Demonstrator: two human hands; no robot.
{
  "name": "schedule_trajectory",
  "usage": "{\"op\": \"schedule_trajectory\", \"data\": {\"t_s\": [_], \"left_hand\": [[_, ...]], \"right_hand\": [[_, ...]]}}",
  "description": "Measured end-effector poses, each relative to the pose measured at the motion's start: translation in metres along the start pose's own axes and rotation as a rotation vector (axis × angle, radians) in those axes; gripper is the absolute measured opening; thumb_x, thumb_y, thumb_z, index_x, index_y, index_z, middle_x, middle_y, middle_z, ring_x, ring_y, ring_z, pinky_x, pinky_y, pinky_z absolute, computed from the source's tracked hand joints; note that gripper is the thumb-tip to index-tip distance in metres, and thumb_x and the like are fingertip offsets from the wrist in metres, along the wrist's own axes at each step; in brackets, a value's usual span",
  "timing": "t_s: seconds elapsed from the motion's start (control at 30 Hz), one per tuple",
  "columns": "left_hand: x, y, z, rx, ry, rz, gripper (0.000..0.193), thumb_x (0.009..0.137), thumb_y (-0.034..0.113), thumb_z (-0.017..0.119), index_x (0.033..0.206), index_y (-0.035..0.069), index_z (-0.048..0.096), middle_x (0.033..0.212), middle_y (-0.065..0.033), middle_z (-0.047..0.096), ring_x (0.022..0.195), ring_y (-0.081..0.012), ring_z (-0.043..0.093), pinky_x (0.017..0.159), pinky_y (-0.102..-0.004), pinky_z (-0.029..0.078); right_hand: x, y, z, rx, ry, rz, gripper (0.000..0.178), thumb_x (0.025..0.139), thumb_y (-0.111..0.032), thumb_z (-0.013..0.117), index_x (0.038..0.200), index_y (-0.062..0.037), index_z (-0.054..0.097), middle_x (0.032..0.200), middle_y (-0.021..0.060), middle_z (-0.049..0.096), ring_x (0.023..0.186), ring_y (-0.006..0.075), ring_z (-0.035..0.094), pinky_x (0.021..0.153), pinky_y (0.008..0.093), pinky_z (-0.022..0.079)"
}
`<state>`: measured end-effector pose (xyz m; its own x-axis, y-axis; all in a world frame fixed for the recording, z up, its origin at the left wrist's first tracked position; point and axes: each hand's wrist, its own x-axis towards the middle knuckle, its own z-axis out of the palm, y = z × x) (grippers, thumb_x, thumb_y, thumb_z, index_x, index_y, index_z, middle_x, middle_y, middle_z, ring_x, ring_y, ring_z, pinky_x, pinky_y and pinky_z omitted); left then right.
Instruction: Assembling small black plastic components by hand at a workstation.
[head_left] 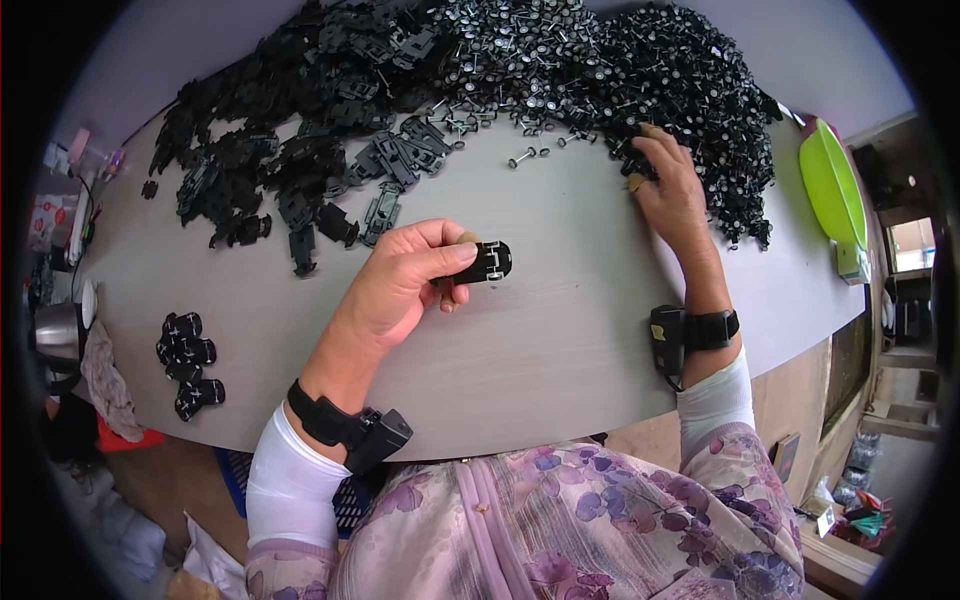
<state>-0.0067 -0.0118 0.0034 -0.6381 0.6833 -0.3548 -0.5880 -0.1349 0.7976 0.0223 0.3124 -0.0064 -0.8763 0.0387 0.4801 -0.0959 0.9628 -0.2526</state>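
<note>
Purple-flowered shirt front (600,520) lies nearest the camera, below both hands, its lower part cut off by the picture's edge. Above it, the left hand (405,280) pinches a black round-ended plate (495,262) between thumb and fingers; the plate's near end is hidden by the grip, and only the free end, crossed by a small pale axle, shows clearly. Farther out and to the right, the right hand (672,195) bends its fingers at the edge of a heap of small dark wheel pairs (690,80); its fingertips blend into the heap, so I cannot tell whether they hold one. Between the hands and beyond them, a loose wheel pair (528,157) lies on the table (560,360). Beyond the left hand spread dark flat parts (330,90), too tangled to separate. Left of the left forearm sits a small cluster of black pieces (185,350), overlapping so that their number is unclear. Right of the right hand stands a lime-green basin (832,185), its inside mostly turned from view. Far left of the left hand, a metal pot (60,330) fades into the dark rim.
</note>
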Motion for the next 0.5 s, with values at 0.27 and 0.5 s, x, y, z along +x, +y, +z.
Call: {"op": "schedule_trajectory", "data": {"t_s": [0.27, 0.5], "left_hand": [[-0.003, -0.001, -0.004, 0.019, 0.024, 0.005, 0.013, 0.089, 0.017, 0.066, 0.088, 0.005, 0.062, 0.077, -0.0006, 0.061, 0.059, -0.0081, 0.059, 0.051, -0.021, 0.044], [-0.002, -0.001, -0.001, 0.037, 0.02, 0.018, 0.012, 0.09, 0.016, 0.063, 0.091, 0.004, 0.061, 0.078, -0.0022, 0.062, 0.061, -0.0098, 0.061, 0.053, -0.0225, 0.047]], "right_hand": [[-0.005, -0.038, -0.008, 0.364, -0.233, -0.075, 0.025, 0.073, -0.001, 0.064, 0.098, -0.0008, 0.065, 0.114, 0.0079, 0.064, 0.09, 0.0273, 0.06, 0.076, 0.0365, 0.05], [-0.004, -0.036, -0.022, 0.396, -0.155, 0.122, 0.014, 0.075, 0.003, 0.063, 0.089, 0.001, 0.064, 0.095, 0.0067, 0.065, 0.063, 0.0181, 0.058, 0.058, 0.029, 0.047]]}}
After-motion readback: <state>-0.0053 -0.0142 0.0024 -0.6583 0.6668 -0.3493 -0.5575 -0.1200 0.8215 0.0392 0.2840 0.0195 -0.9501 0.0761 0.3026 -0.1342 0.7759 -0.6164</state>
